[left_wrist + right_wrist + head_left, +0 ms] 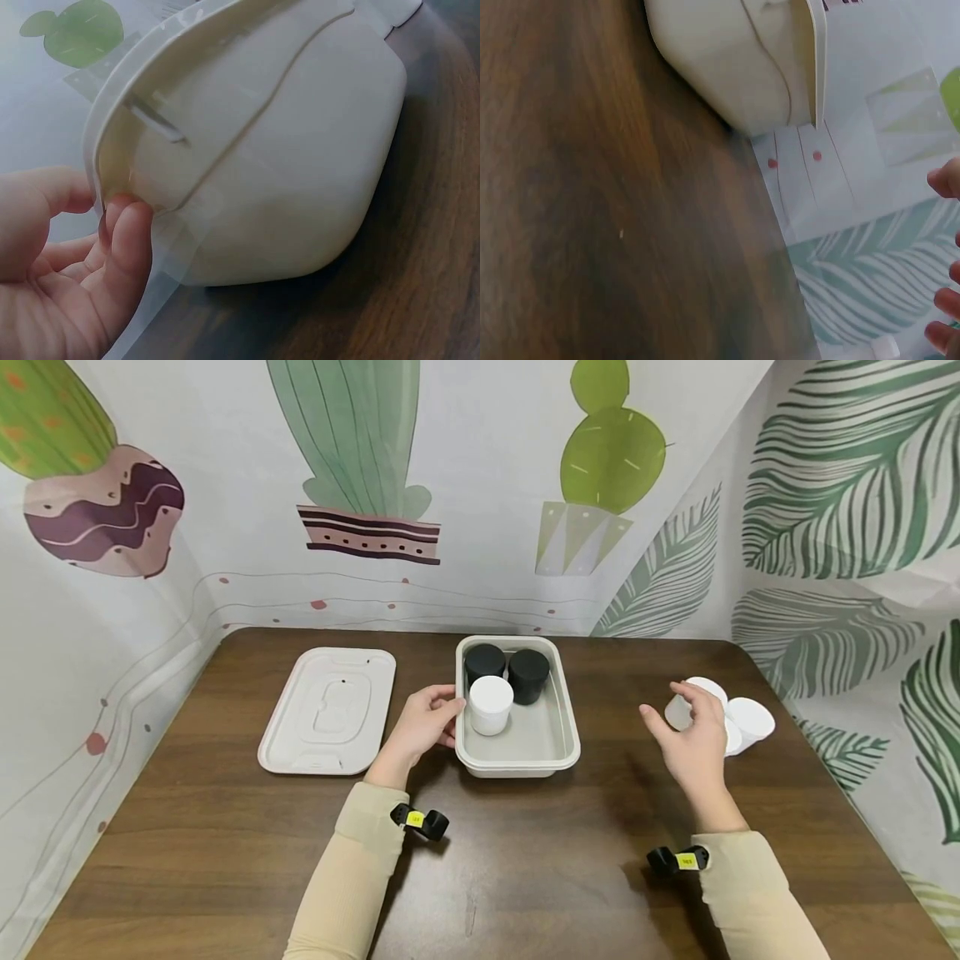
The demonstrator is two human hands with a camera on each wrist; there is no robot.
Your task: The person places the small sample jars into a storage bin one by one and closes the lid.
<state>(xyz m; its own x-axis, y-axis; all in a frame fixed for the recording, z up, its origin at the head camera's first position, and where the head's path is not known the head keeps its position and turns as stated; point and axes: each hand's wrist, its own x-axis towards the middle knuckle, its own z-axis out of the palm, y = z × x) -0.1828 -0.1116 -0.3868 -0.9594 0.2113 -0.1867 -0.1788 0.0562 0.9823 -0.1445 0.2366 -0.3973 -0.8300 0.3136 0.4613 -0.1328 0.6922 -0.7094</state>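
My left hand (429, 720) holds the left rim of a cream plastic bin (537, 745); in the left wrist view its thumb and fingers (129, 244) pinch the rim. Inside the bin are two black round containers (485, 662) at the back and a white round container (491, 705) in front of them, near the left wall. Over at the right, my right hand (695, 739) is raised with thumb and fingers spread, nothing in its grasp. It partly hides a cluster of white cylindrical containers (752, 718) right beside it.
A cream lid (327, 711) lies flat on the brown wooden table (525, 868), left of the bin. Behind the table's back edge hangs a white cloth (480, 585) printed with cacti and leaves. Each wrist wears a small black camera.
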